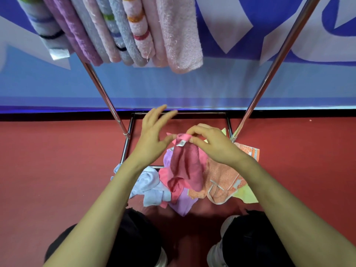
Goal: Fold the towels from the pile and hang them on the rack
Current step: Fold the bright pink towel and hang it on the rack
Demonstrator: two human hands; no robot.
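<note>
The right hand [212, 145] pinches one dark pink terry towel [185, 166] by its top corner. The left hand [154, 133], fingers spread, grips nothing.

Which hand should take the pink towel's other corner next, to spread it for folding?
Left, probably. The left hand is open right beside the pink towel, while the right hand pinches its top corner and is best left holding it up.

Red floor [57, 160] fills the lower half of the view, matte and evenly lit. Behind it stands a wall [192, 87], pale blue below and deep blue with large white shapes [221, 26] above. A thin black strip [289, 113] runs where wall meets floor.
</note>
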